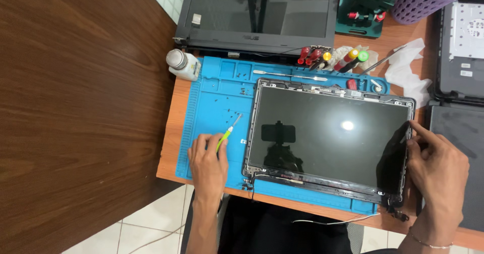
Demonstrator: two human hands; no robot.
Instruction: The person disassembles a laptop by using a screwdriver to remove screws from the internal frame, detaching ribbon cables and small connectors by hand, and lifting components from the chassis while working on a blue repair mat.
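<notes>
A bare laptop screen panel (330, 138) lies face up on the blue repair mat (214, 107). The right hand (437, 163) rests at the panel's right edge, fingers lightly curled and touching that edge, gripping nothing else. The left hand (207, 163) sits just left of the panel on the mat, closed around a green-handled screwdriver (229, 132) whose tip points up and away from the panel. A white bottle (182, 64) stands beyond the panel's upper-left corner, with a row of coloured-handled drivers (333, 58) above its top edge
</notes>
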